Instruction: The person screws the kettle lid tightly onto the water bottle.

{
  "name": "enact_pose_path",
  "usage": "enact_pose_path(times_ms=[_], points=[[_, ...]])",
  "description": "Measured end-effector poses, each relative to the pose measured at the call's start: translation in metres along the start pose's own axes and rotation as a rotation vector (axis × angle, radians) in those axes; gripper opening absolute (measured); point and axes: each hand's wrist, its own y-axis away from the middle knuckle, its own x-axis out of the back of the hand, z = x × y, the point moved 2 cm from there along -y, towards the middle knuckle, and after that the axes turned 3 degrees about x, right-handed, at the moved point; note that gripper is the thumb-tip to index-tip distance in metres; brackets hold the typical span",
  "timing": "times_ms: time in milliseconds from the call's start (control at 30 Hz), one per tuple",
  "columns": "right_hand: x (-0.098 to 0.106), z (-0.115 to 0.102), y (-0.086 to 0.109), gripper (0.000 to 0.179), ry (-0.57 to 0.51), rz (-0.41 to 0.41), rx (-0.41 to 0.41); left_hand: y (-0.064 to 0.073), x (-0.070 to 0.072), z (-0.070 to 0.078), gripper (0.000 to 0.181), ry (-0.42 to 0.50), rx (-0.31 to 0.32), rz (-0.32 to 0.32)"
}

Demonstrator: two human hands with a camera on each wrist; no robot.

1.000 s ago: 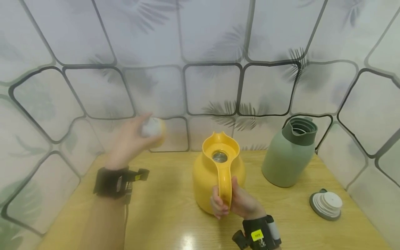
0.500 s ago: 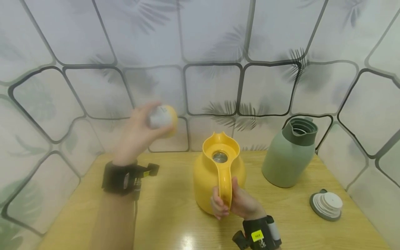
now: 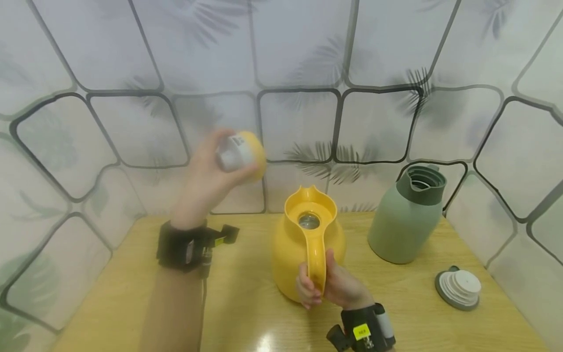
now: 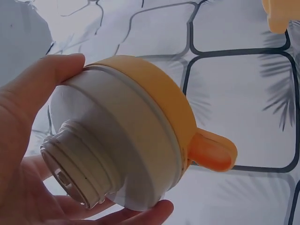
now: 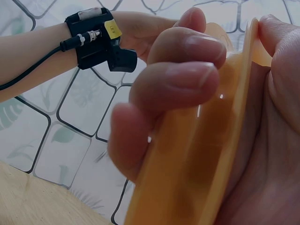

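Jugs, two in number, stand with open mouths on the wood-grain table point(image 3: 246, 298) before you. The yellow jug point(image 3: 287, 254) stands upright near the middle, its spout pointing away from you toward the patterned wall covering point(image 3: 299, 127). Its collar surrounds a round inner opening with a greyish, glassy look; whether liquid lies below cannot be told. Your right hand point(image 3: 334, 286) is clamped on this jug's handle point(image 3: 315, 249), fingers wrapped round the left side and thumb along the right.

Your left hand point(image 3: 204, 178) is clamped on a yellow-and-white stopper point(image 4: 126, 117), held in the air to the left of the yellow jug and well apart from its mouth. By the left wrist view, your thumb bears on its upper edge and your fingers support it from beneath. The stopper is tilted: its yellow cap, with a projecting tab, faces right, and its narrower threaded neck faces lower left. In the head view, your left hand is blurred.

To your right stands the green jug point(image 3: 404, 227), darker at the collar, with threaded rings visible inside its mouth; its contents cannot be told. Nearer you, a grey-and-white stopper point(image 3: 459, 289) lies on the table, stepped white side upward, apart from that jug.
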Motion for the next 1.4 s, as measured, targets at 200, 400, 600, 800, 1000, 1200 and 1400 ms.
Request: enact_pose_path(times_ms=[200,400,600,800,1000,1200,1400], points=[[0.001,-0.001,-0.001,0.068,0.001,0.0,0.002,-0.002,-0.006,0.005,0.073,-0.006,-0.004,0.04],[0.001,-0.002,-0.001,0.067,0.006,-0.004,0.002,-0.001,-0.014,0.011,0.076,0.1,0.035,0.058],[0.002,-0.002,-0.001,0.068,0.006,-0.006,0.003,-0.001,-0.023,0.019,0.074,0.179,0.042,0.048],[0.003,-0.001,-0.001,0.068,0.014,-0.006,0.01,-0.001,-0.03,0.025,0.073,0.199,0.008,0.06],[0.003,0.001,0.001,0.068,0.005,-0.002,0.002,-0.004,-0.037,0.03,0.075,0.221,-0.011,0.04],[0.003,0.002,0.002,0.068,0.0,0.004,-0.004,-0.009,-0.042,0.036,0.085,0.201,-0.12,0.022],[0.002,0.002,0.002,0.068,-0.002,0.006,0.0,-0.011,-0.047,0.042,0.076,0.143,-0.166,0.048]])
